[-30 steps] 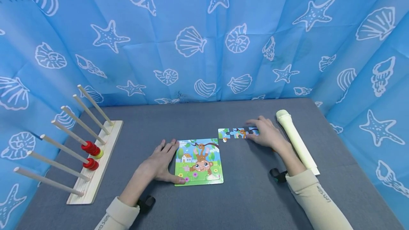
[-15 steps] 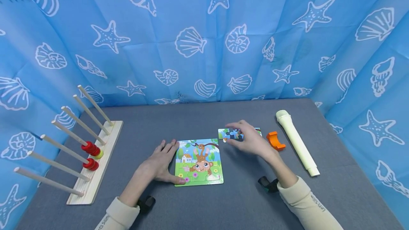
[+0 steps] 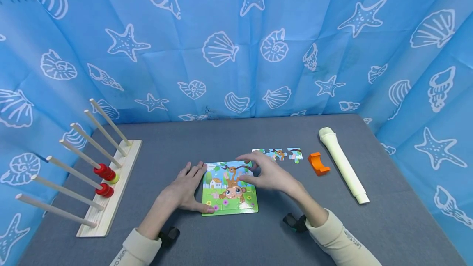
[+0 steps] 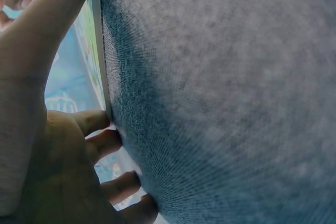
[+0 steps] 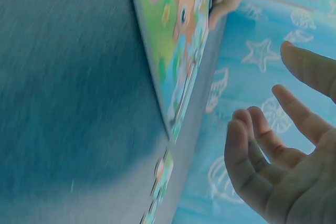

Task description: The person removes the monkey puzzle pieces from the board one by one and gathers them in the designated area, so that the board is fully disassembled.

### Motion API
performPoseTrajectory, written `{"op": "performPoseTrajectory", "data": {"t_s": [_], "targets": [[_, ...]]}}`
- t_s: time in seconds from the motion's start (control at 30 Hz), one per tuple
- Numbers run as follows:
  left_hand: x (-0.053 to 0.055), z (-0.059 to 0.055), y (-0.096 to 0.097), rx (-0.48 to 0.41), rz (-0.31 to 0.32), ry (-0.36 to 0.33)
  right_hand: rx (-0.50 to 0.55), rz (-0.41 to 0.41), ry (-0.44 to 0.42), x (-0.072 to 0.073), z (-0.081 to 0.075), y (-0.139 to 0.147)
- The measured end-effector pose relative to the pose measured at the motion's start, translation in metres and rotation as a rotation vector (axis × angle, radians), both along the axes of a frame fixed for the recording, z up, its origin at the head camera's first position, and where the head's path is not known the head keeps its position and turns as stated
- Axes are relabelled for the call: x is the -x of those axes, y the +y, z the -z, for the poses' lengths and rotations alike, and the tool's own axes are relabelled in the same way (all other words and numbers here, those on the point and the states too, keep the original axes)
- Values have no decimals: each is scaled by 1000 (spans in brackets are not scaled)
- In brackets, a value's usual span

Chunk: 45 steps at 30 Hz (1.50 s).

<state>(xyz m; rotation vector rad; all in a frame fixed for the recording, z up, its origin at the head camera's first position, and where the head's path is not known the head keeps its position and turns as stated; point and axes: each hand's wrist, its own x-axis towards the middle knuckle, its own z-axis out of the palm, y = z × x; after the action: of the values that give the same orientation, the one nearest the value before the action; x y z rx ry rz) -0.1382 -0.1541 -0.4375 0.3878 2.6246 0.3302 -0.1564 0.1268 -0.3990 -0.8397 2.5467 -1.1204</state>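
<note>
A square jigsaw puzzle [image 3: 230,196] with a hanging monkey and a small house lies mid-table in the head view. My left hand [image 3: 184,190] rests at its left side, fingers spread on the cloth and thumb on the lower left corner. In the left wrist view, its fingers [image 4: 118,187] reach along the puzzle's edge. Over the upper right part of the puzzle hovers my right hand [image 3: 271,173], fingers loosely bent. The right wrist view shows nothing between its fingers [image 5: 239,150]. Behind it, three loose puzzle pieces [image 3: 277,154] lie in a row, the leftmost partly covered.
An orange curved block [image 3: 318,164] and a cream microphone-shaped object [image 3: 343,165] lie to the right. At left stands a wooden peg rack [image 3: 114,200] with tall slanting pegs and red and yellow rings [image 3: 105,171]. A blue shell-patterned curtain [image 3: 221,77] borders the table.
My right hand has moved left from the loose pieces to above the puzzle, uncovering the orange block and the right-hand pieces. The left hand stays in place.
</note>
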Motion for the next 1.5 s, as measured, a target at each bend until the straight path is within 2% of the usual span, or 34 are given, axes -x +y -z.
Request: {"op": "performPoseTrajectory", "data": {"t_s": [0.2, 0.5, 0.87, 1.3, 1.5], "targets": [[1, 1, -1, -8, 5, -2, 10, -55, -34, -7, 3, -20], [0, 1, -4, -14, 28, 8, 23, -106, -107, -13, 17, -46], [-2, 0, -4, -28, 30, 24, -47, -133, -172, -17, 30, -71], [-1, 1, -4, -25, 44, 41, -206, -84, -106, -22, 28, -84], [-1, 0, -3, -24, 39, 39, -224, -51, -120, -23, 27, -86]]}}
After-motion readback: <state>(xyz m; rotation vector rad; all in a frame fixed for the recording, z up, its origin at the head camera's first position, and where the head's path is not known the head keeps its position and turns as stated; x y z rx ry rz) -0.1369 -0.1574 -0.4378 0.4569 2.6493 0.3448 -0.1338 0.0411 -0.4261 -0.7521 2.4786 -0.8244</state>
